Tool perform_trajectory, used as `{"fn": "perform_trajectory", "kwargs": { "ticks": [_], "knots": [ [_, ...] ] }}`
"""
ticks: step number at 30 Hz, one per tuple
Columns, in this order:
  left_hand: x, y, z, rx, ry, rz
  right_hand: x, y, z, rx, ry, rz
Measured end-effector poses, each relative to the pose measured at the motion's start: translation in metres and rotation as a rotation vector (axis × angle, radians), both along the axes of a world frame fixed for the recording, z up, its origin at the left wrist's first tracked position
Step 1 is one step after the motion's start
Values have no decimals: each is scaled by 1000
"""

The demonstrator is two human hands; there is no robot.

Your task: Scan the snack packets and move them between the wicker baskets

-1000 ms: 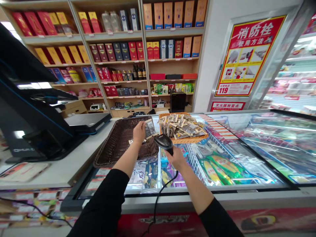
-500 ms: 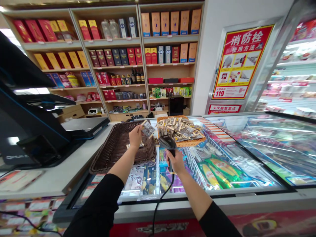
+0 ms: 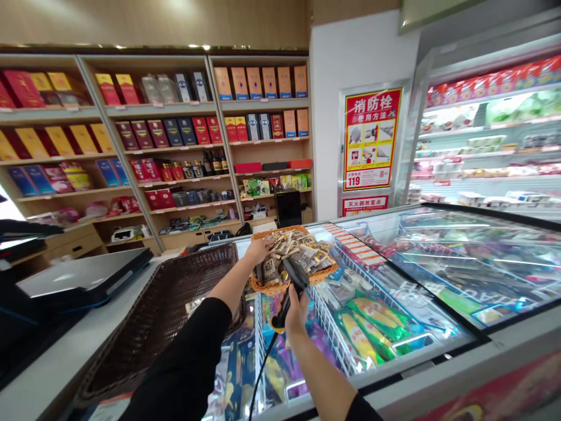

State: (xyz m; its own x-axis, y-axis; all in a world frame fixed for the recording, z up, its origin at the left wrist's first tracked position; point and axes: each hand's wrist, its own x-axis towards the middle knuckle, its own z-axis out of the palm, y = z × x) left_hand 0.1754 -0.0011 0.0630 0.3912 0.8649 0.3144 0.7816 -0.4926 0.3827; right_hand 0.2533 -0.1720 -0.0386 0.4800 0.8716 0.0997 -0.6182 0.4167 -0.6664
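Observation:
My left hand (image 3: 259,251) reaches over the left side of the orange wicker basket (image 3: 322,275). Its fingers touch the heap of small snack packets (image 3: 302,248); whether they grip one I cannot make out. My right hand (image 3: 297,313) is closed round the handle of a black barcode scanner (image 3: 294,279). The scanner's head points up at the front of the orange basket, and its cable hangs down. A dark brown wicker basket (image 3: 144,318) stands left of my left arm, with a light-coloured packet (image 3: 193,305) partly hidden behind my sleeve.
Both baskets rest on a glass-topped freezer (image 3: 377,225) with wire baskets of frozen goods inside. A flat-topped device (image 3: 87,272) sits on the white counter (image 3: 65,345) at left. Shelves of boxed goods (image 3: 170,134) and a red notice (image 3: 372,137) stand behind.
The view has turned right and tilted up. My left hand has moved from above the dark basket to the packets in the orange one. The packet held before no longer shows clearly.

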Motion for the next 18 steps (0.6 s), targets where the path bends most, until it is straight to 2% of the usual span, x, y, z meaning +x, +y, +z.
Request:
{"fn": "perform_trajectory", "kwargs": {
  "ticks": [3, 6, 8, 11, 14, 18],
  "knots": [
    [5, 26, 4, -46, -18, -24, -4, 2, 0, -6, -3, 8],
    [6, 45, 7, 9, -244, -7, -7, 5, -2, -12, -20, 34],
    [6, 53, 10, 55, -390, 3, -8, 7, -3, -9, -37, 31],
    [1, 57, 18, 75, -410, 26, -9, 8, -5, -17, -60, 21],
    [-20, 53, 28, 80, -393, 67, -7, 6, -3, -19, -97, 26],
    [-83, 29, 25, 87, -295, 173, -6, -2, -2, -3, -208, 79]
  ]
}}
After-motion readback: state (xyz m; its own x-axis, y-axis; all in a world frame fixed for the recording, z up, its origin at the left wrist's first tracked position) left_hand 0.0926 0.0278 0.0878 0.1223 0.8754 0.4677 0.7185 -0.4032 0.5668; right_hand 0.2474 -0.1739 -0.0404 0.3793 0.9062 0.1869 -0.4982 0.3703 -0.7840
